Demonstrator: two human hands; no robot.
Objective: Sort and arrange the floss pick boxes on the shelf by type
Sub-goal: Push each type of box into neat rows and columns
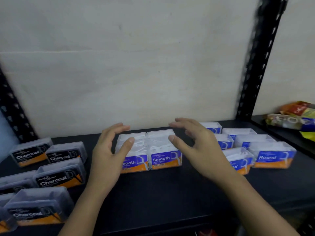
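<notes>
Two clear "Smooth" floss pick boxes with purple and orange labels stand side by side mid-shelf, the left one (pixel 136 150) touching the right one (pixel 163 149). My left hand (pixel 110 150) hovers at the left box's side, fingers spread and curved, holding nothing. My right hand (pixel 196 145) hovers open over the right box's right edge. Several dark "Charcoal" boxes (pixel 59 174) are grouped at the left. Several blue-labelled "Round" boxes (pixel 271 155) are grouped at the right, some hidden behind my right hand.
The black shelf board (pixel 162 193) has bare surface in front of the Smooth boxes. A black perforated upright (pixel 257 65) stands at the back right. Colourful snack packets (pixel 296 116) lie on the neighbouring shelf. A pale wall is behind.
</notes>
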